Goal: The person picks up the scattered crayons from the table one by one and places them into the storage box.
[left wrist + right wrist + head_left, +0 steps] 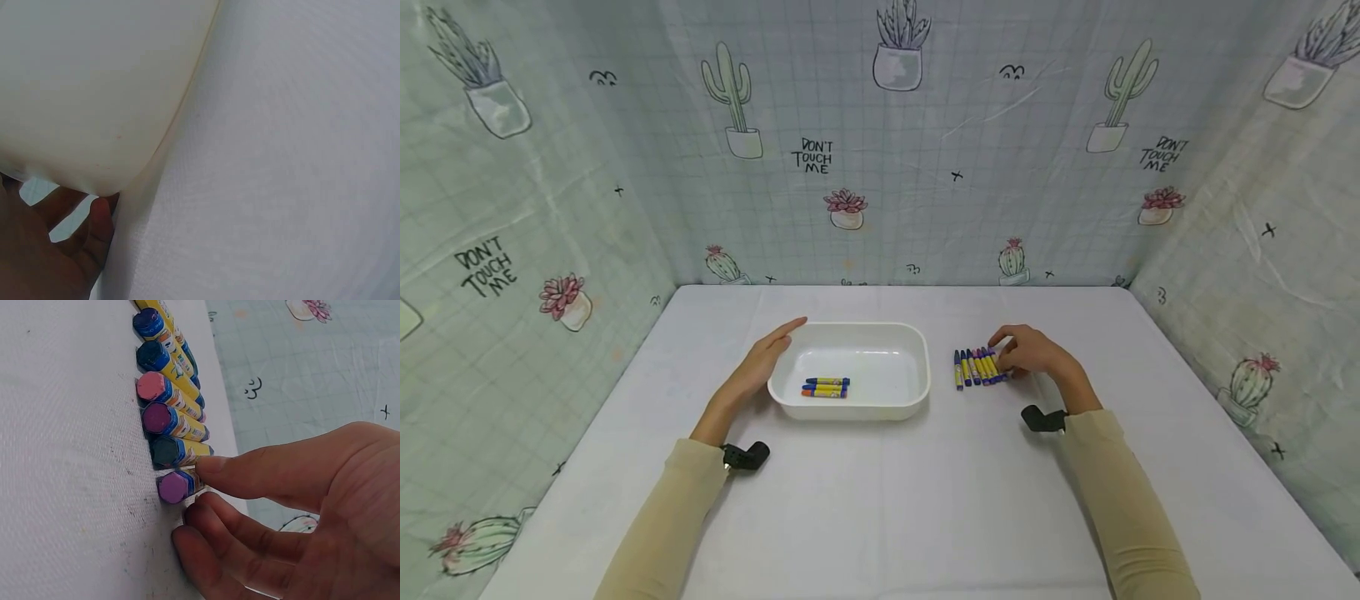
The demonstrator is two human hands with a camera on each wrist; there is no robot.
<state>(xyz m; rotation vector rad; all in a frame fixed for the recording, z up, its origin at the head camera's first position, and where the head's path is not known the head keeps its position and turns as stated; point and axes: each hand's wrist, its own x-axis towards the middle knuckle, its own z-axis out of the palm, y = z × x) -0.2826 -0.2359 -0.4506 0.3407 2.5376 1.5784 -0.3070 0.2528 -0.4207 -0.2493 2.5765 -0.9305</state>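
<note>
Tan sleeves [658, 525] are seen nearest the camera, and at their cuffs black devices [747, 455] are worn. By the left hand [760, 362] the left end of a white tray [850, 412] is touched; its fingers are spread against the outer wall, and the forefinger is stretched out by the far corner. By the right hand [1033, 350] the right end of a row of crayons [974, 368] is partly covered. In the right wrist view the lilac crayon [172, 487] at that end is flanked by the thumb and the bent fingers; whether it is pinched cannot be told. Next to it, dark green, purple, pink, teal and dark blue ends are shown, and one further crayon is cut off at the top.

Yellow labels with blue bands are borne by the crayons; small print is carried on them, but it cannot be read. Inside the tray, toward its near left, three crayons [825, 387] are laid side by side, the nearest with an orange tip.

The tray and the row are set apart on a white table [880, 492]. Beyond, a pale green cloth [917, 233] is hung, printed with potted cacti and succulents; "DON'T TOUCH ME" can be read three times: at left, centre and right.
</note>
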